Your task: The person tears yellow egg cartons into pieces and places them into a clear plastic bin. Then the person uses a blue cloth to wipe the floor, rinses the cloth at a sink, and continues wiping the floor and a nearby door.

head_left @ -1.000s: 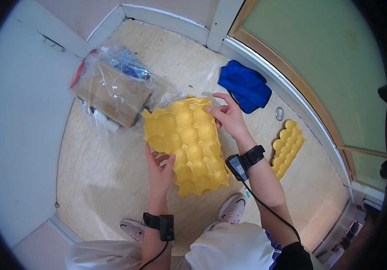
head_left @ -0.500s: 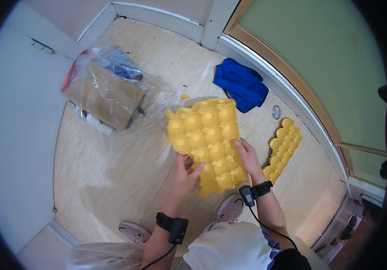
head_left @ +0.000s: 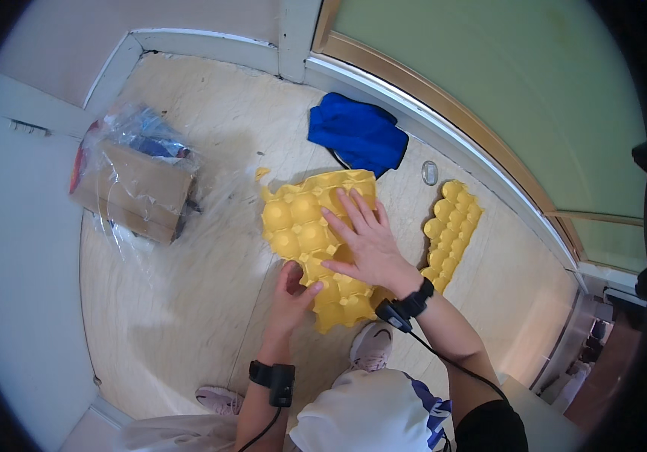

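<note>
A yellow molded-pulp egg tray (head_left: 307, 235), ragged and with a bite missing from its near left side, lies between the two hands, its long axis running away from the person and its near end leaning a little to the right. The left hand (head_left: 287, 305) is at that notch, thumb over the tray and fingers curled by the torn edge with a small gap between them; whether they pinch the pulp cannot be told from above. The right hand (head_left: 369, 252) is spread wide, palm down over the right half of the cups, closed on nothing. So the notch is nearer the left hand, while the far right corner is nearer the right hand's fingertips. A yellow scrap (head_left: 262, 173) sits at the far left corner (whether it is attached is hard to see). A narrow yellow egg-tray strip (head_left: 453, 230) lies apart on the floor, beyond the right wrist, with an oval disc (head_left: 430, 173) near its far end. A blue cloth (head_left: 357, 134) lies farther off, and a clear plastic bag around brown cardboard (head_left: 131, 188) stands well to the left
</note>
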`<state>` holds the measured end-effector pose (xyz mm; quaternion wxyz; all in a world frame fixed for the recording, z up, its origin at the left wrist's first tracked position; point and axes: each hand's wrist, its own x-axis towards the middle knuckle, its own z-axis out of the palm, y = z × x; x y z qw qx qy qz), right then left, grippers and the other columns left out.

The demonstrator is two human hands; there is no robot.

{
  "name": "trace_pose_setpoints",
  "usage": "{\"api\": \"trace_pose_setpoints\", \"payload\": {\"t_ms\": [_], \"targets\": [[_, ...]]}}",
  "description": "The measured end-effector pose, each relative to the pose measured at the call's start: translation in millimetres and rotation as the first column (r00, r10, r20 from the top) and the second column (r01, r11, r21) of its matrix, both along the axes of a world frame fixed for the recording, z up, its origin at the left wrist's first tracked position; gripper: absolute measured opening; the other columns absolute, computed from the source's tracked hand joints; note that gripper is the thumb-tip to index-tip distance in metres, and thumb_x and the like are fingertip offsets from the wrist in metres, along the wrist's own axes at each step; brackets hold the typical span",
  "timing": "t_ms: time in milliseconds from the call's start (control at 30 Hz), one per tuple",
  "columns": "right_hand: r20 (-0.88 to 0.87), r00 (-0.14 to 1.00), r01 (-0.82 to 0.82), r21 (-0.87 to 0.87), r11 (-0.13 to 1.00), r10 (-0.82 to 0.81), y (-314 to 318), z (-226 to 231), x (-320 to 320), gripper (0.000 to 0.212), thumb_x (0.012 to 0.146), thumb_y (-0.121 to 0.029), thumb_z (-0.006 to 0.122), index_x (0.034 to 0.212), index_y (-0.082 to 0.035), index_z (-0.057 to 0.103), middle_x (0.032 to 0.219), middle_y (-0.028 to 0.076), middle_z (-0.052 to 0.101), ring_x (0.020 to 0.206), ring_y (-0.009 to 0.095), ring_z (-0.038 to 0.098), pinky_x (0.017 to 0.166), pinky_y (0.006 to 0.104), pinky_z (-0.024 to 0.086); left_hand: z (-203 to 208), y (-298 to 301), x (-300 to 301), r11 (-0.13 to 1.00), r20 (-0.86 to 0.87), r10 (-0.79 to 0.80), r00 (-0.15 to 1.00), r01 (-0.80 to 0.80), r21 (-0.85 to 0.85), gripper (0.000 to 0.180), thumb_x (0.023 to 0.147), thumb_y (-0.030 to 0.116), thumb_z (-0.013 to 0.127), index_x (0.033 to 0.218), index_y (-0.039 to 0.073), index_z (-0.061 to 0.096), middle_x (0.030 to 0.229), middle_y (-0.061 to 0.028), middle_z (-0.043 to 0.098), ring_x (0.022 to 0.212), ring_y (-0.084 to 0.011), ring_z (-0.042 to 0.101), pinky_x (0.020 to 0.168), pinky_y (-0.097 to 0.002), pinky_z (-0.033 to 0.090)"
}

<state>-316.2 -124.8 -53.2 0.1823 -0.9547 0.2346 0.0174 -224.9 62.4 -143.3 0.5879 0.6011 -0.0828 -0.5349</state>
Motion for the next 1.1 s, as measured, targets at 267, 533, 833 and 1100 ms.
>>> {"api": "trace_pose_setpoints", "payload": {"t_ms": [267,533,833,1100], "targets": [[-0.037,0.999,0.011,0.042,0.999,-0.009,-5.7,-35.0,2.4,0.079,0.083,-0.058,0.05,0.143,-0.013,0.029,0.151,0.012,0.019,0.138,0.034,0.018,0.111,0.0501,0.011,0.1,-1.5,2.1,0.994,-0.132,0.054,0.99,-0.041,0.103,0.053,0.079,0.004,0.071,0.126,0.005,0.048,0.113,-0.0023,0.059,0.092,-0.0101,0.057,0.068,-0.0229,0.046],[0.369,0.787,0.458,0.189,0.869,-0.495,0.0,-22.2,-63.6,0.077,0.079,-0.036,0.066,0.14,-0.005,0.03,0.143,0.018,0.029,0.135,0.035,0.024,0.111,0.0463,0.016,-3.6,2.9,3.2,0.985,-0.024,-0.002,1.0,0.006,0.173,0.047,0.082,0.007,0.067,0.125,0.006,0.048,0.106,0.0003,0.061,0.088,-0.0101,0.057,0.067,-0.0223,0.045],[0.072,0.376,0.918,0.108,0.382,-0.924,32.3,-98.4,-222.8,0.104,0.064,-0.027,0.081,0.142,0.001,0.018,0.13,0.026,0.033,0.123,0.038,0.033,0.104,0.0451,0.03,35.3,-4.7,34.1,0.951,-0.049,0.072,0.996,-0.054,0.304,0.046,0.087,0.023,0.062,0.128,0.009,0.044,0.11,-0.0027,0.061,0.098,-0.0121,0.057,0.08,-0.0279,0.044],[0.23,0.11,0.694,0.678,0.24,-0.967,14.0,-87.5,-199.2,0.091,0.068,0.003,0.069,0.143,-0.003,0.019,0.136,0.016,0.036,0.124,0.027,0.041,0.1,0.0357,0.04,50.2,-3.6,52.3,0.964,-0.026,0.068,0.997,-0.059,0.259,0.041,0.089,0.022,0.06,0.125,0.009,0.047,0.106,-0.0038,0.062,0.094,-0.0106,0.057,0.079,-0.0258,0.044]]}}
